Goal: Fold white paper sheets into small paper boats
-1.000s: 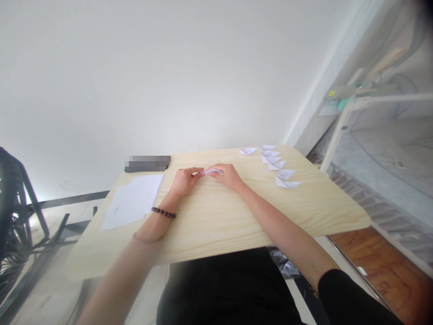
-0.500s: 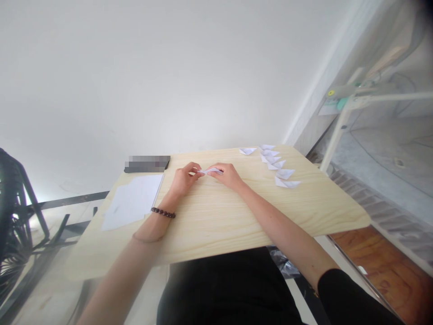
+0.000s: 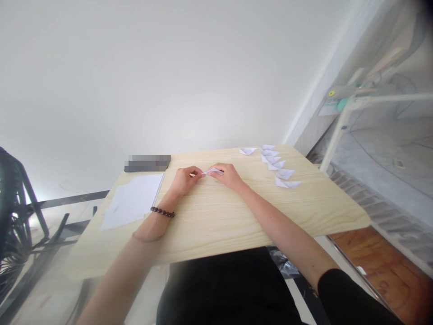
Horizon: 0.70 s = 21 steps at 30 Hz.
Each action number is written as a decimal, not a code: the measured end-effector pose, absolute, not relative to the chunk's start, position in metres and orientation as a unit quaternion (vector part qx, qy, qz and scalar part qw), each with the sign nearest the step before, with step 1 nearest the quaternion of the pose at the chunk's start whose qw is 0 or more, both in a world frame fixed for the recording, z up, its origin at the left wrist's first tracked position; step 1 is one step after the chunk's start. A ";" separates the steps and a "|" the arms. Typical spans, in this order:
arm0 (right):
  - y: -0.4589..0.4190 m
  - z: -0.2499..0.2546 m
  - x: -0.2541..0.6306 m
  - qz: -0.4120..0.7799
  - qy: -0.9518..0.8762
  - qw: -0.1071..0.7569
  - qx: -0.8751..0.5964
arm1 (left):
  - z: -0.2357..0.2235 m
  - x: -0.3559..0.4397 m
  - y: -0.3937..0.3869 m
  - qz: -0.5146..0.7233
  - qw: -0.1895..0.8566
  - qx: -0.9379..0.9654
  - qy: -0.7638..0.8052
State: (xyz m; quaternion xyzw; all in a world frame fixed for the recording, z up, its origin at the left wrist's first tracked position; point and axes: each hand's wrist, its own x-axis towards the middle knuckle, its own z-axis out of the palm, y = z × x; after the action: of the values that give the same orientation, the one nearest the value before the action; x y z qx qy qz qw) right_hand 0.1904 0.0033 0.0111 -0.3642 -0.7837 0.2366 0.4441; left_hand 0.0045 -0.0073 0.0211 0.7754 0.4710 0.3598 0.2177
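A small folded piece of white paper [image 3: 213, 171] is pinched between both hands above the light wooden table [image 3: 216, 216]. My left hand [image 3: 184, 179] grips its left tip with closed fingers; a dark bead bracelet [image 3: 163, 211] is on that wrist. My right hand [image 3: 230, 175] holds the right end, fingers curled over it. Several finished white paper boats [image 3: 279, 168] lie in a row at the table's far right, apart from my hands.
A stack of white paper sheets [image 3: 133, 200] lies on the table's left. A dark flat object [image 3: 147, 163] sits at the far left edge by the white wall. A black chair frame [image 3: 16, 212] stands left; a white rack [image 3: 341, 122] stands right.
Both hands stay on the folded paper with only slight finger shifts; the paper's left tip has moved a little. Nothing else has moved.
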 end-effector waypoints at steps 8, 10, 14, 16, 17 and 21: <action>0.002 0.012 0.190 0.239 -0.780 0.439 -0.376 | 0.018 0.004 -0.006 0.356 0.218 0.789 0.451; 0.002 0.013 0.191 0.241 -0.779 0.433 -0.384 | 0.018 0.004 -0.007 0.352 0.219 0.791 0.450; 0.001 0.013 0.191 0.241 -0.778 0.426 -0.394 | 0.018 0.005 -0.007 0.342 0.209 0.795 0.456; 0.002 0.013 0.191 0.241 -0.776 0.424 -0.400 | 0.019 0.005 -0.007 0.341 0.205 0.796 0.457; 0.002 0.012 0.191 0.242 -0.775 0.422 -0.404 | 0.019 0.005 -0.007 0.340 0.205 0.796 0.457; 0.003 0.011 0.191 0.246 -0.769 0.418 -0.415 | 0.018 0.005 -0.007 0.334 0.213 0.796 0.459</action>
State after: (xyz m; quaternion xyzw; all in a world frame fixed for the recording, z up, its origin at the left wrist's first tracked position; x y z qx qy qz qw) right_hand 0.1908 0.0033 0.0111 -0.4155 -0.7693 0.2457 0.4185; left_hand 0.0052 -0.0072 0.0178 0.7955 0.4586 0.3342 0.2125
